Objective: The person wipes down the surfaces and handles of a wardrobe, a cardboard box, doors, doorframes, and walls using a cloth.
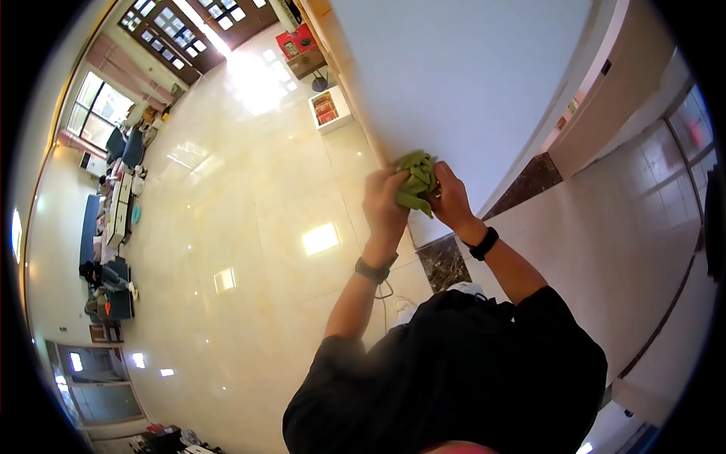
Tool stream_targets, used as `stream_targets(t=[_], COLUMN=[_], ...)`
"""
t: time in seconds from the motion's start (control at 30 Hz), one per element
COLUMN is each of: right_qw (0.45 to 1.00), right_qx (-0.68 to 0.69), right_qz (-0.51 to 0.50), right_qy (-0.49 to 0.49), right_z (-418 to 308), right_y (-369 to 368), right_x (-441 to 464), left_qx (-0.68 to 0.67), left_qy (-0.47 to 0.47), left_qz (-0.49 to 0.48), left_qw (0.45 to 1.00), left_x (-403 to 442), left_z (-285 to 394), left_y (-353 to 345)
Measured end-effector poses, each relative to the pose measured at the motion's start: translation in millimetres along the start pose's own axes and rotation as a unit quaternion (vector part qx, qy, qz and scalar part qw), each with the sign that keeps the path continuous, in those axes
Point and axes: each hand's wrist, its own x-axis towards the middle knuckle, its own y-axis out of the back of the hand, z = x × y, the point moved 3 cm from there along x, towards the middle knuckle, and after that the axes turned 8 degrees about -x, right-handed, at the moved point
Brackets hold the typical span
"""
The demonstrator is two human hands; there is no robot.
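Note:
A crumpled green cloth (415,180) is bunched up between my two hands, in front of the pale wall (461,76) near its left edge. My left hand (386,198) grips the cloth from the left, its fingers pressed into the folds. From the right, my right hand (451,198) holds the other side with bent fingers. A loose end of the cloth hangs down between the hands. Each wrist wears a dark band. Whether the cloth touches the wall, I cannot tell.
A dark marble threshold (445,263) lies below my hands, beside a doorway on the right. A white box with red contents (330,110) stands along the wall. Glossy tile floor (265,197) stretches left toward sofas and a person seated (106,276). Double doors (181,38) are at the far end.

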Motion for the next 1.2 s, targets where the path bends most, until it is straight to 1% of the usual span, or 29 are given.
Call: stream_targets(t=[0.07,0.1,0.17,0.23,0.27,0.3,0.37,0.47,0.6,0.63,0.7,0.8,0.9,1.03,1.13,1.2], right_qw=[0.999,0.998,0.997,0.992,0.987,0.981,0.959,0.932,0.905,0.898,0.884,0.856,0.825,0.784,0.749,0.724], right_qx=[0.027,0.04,0.062,0.057,0.056,0.057,0.064,0.041,-0.002,-0.014,-0.031,-0.056,-0.08,-0.109,-0.131,-0.142], right_qz=[-0.001,0.015,0.04,0.113,0.147,0.18,0.258,0.338,0.414,0.432,0.464,0.514,0.558,0.602,0.636,0.66], right_qy=[-0.042,-0.04,-0.038,0.022,0.037,0.051,0.1,0.122,0.095,0.082,0.051,-0.002,-0.051,-0.1,-0.129,-0.143], right_z=[-1.4,-6.5,-18.2,-35.9,-52.4,-62.8,-60.4,-49.6,-31.3,-26.4,-17.8,-9.1,-8.6,-14.3,-21.1,-24.9], right_y=[-17.2,-20.7,-20.0,-11.2,-1.7,1.5,-4.5,-20.7,-40.3,-43.2,-49.2,-56.5,-64.4,-79.6,-92.0,-104.9], right_x=[-7.2,-5.2,-3.8,8.8,17.1,24.1,35.7,49.3,61.1,61.0,59.6,51.0,36.2,18.6,7.4,3.4], left_qx=[-0.03,-0.044,-0.096,-0.162,-0.165,-0.178,-0.204,-0.221,-0.315,-0.364,-0.409,-0.478,-0.534,-0.601,-0.657,-0.684], left_qy=[0.005,0.006,-0.008,-0.011,-0.069,-0.082,-0.107,-0.2,-0.301,-0.299,-0.306,-0.322,-0.323,-0.307,-0.291,-0.288], left_qz=[-0.037,-0.057,-0.056,-0.054,-0.031,-0.022,-0.005,-0.034,-0.085,-0.082,-0.14,-0.169,-0.233,-0.259,-0.252,-0.266], left_qw=[0.999,0.997,0.994,0.985,0.983,0.98,0.973,0.954,0.896,0.878,0.848,0.8,0.746,0.691,0.648,0.615], left_x=[-7.6,-5.8,4.3,30.7,47.1,59.1,78.0,84.4,98.6,100.1,109.7,119.9,134.1,137.8,142.5,145.7], left_z=[-17.2,-23.0,-29.3,-22.4,-17.5,-13.9,-11.3,-23.6,-46.6,-51.9,-62.2,-81.9,-91.2,-101.0,-106.8,-117.9], left_y=[12.4,18.2,24.8,31.0,33.1,34.7,36.3,37.0,39.7,37.3,44.0,39.3,35.5,24.3,14.4,3.5])
